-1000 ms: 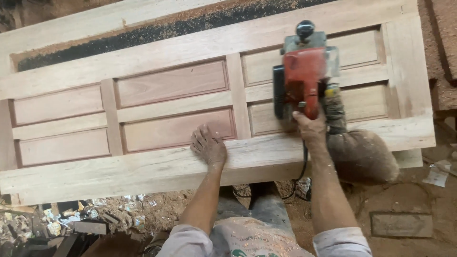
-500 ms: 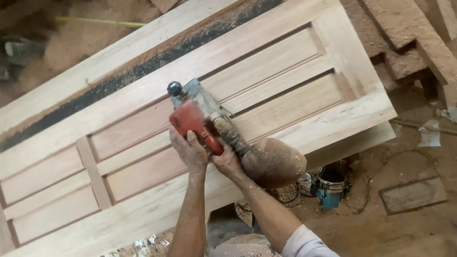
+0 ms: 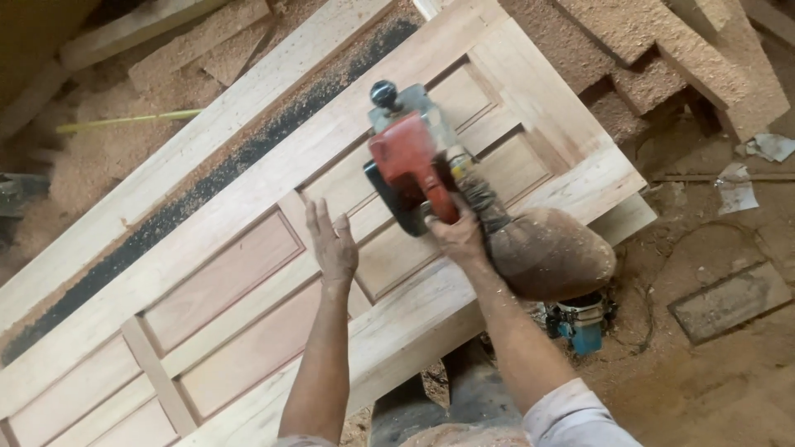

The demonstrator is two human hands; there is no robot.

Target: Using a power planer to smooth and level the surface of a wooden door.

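Red electric hand planer with a black front knob sits on the pale wooden panelled door, just above centre of the frame, over the rails between two recessed panels. Right hand closed around the planer's rear handle, knuckles toward the camera. Brown, dust-caked cloth dust bag hangs off the planer's right side, just beside the right hand, bulging over the door's lower edge. Left hand open, fingers spread wide and holding nothing, just left of the planer; whether the palm presses the door surface cannot be told. Door lies flat and runs diagonally from lower left to upper right of the frame, reddish panels set in lighter rails. Long light timber plank lies alongside the door's upper edge, a dark strip strewn with sawdust between them. Blue power tool stands on the dirt floor right of centre, under the dust bag. Sawdust-covered boards stacked at upper right. Thin yellow-green rod lies in the sawdust at upper left. Flat grey rectangular slab on the floor at lower right. Both forearms bare, a light sleeve at the right elbow.
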